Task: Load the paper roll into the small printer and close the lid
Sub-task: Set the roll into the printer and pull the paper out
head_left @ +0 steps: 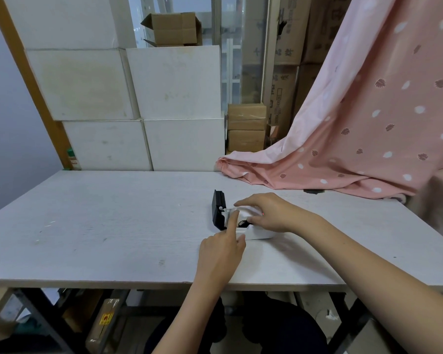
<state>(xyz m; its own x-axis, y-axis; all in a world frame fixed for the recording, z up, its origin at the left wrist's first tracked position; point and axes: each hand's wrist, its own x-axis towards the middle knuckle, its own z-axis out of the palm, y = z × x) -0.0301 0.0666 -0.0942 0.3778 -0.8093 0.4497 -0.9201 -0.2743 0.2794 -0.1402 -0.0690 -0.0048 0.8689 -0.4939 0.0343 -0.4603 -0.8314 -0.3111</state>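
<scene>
A small white printer (260, 233) sits on the white table (113, 226), right of the middle. Its black lid (218, 209) stands open on the left side. My right hand (269, 213) lies over the top of the printer, fingers curled around its body and hiding most of the paper bay. My left hand (221, 247) is at the printer's near left corner, with the index finger stretched out and its tip touching the white part at the lid hinge. The paper roll is hidden under my hands, so its place cannot be told.
A pink patterned cloth (356, 129) drapes onto the far right of the table. White boxes (143, 108) are stacked behind the table's far edge, with brown cartons (246, 130) beside them. The table's front edge runs just below my wrists.
</scene>
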